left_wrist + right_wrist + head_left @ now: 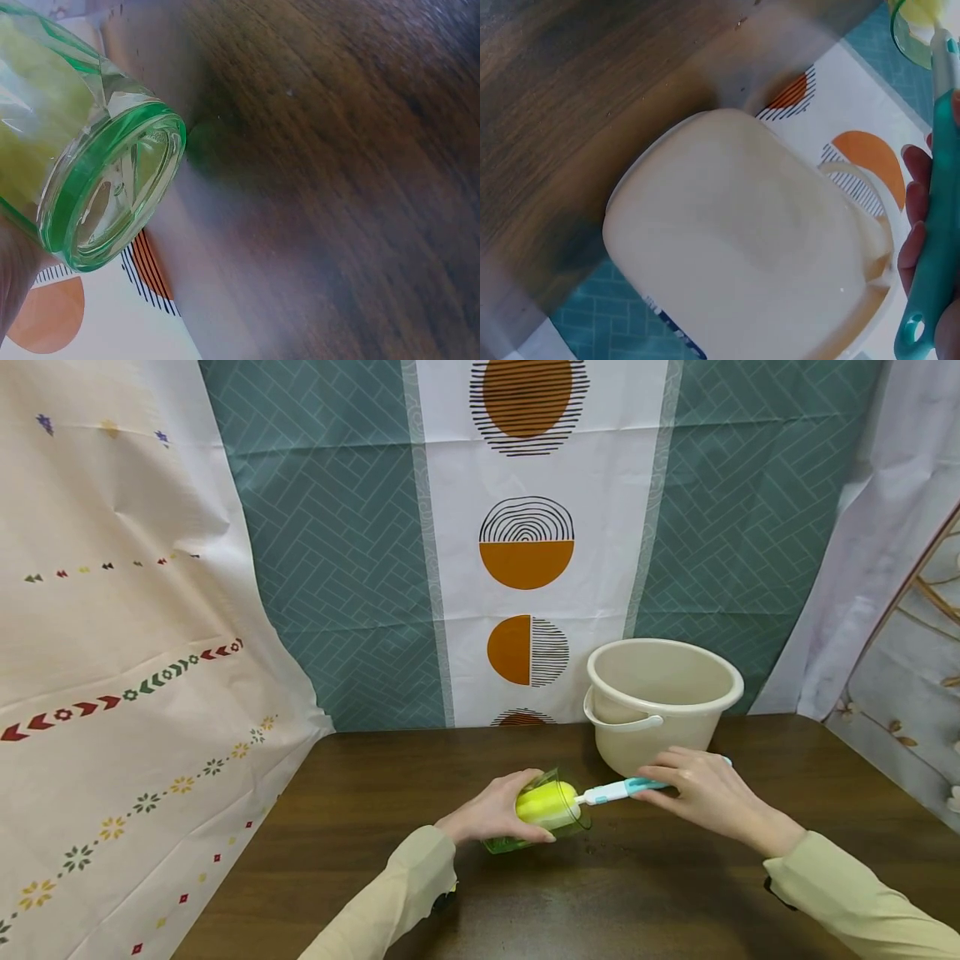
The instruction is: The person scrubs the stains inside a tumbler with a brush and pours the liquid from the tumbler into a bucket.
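My left hand (498,810) grips a green transparent glass (510,844), tipped on its side above the table with its mouth toward the right. Inside the glass sits the yellow and white sponge head (546,802) of a bottle brush. My right hand (693,789) holds the brush's white and teal handle (618,790), fingers curled about it. In the left wrist view the thick glass base (116,191) faces the camera. The right wrist view shows the teal handle (943,217) with a hanging hole at its end, and fingers (915,202) around it.
A cream bucket (663,727) with its handle hanging down stands at the back right of the dark wooden table (360,827), just behind my right hand. Small drops lie on the tabletop. Patterned cloths (352,568) hang behind the table and at both sides.
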`<act>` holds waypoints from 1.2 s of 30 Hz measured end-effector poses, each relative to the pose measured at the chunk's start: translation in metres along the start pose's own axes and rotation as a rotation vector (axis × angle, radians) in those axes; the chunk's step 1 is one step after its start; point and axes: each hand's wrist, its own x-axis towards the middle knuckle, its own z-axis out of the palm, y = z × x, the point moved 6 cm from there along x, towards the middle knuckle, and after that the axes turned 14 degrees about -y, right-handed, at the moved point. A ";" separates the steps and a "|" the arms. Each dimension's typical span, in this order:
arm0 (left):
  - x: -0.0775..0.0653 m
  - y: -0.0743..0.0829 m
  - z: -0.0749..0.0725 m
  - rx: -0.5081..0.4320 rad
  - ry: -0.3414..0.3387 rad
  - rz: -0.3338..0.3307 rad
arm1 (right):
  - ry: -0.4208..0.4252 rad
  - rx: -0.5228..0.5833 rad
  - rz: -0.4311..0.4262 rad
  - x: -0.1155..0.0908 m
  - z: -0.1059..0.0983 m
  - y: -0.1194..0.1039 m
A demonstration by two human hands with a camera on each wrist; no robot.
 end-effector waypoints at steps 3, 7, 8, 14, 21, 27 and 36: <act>0.000 -0.001 0.000 -0.006 -0.006 -0.013 | 0.010 -0.006 -0.002 0.002 0.003 -0.002; -0.001 -0.001 0.000 -0.007 -0.005 -0.015 | 0.019 -0.013 -0.006 0.003 0.005 -0.005; -0.001 -0.001 0.000 -0.006 -0.005 -0.012 | 0.020 -0.015 -0.009 0.003 0.006 -0.005; -0.001 0.000 0.000 0.017 0.006 0.004 | 0.032 -0.016 -0.017 0.003 0.010 -0.008; -0.001 0.001 0.000 0.033 0.006 0.002 | 0.015 -0.003 -0.007 0.003 0.014 -0.011; -0.002 0.002 0.001 0.036 -0.003 -0.012 | 0.003 -0.004 -0.007 0.004 0.018 -0.014; -0.002 0.002 0.000 0.037 -0.002 -0.009 | 0.002 0.019 0.011 0.004 0.021 -0.016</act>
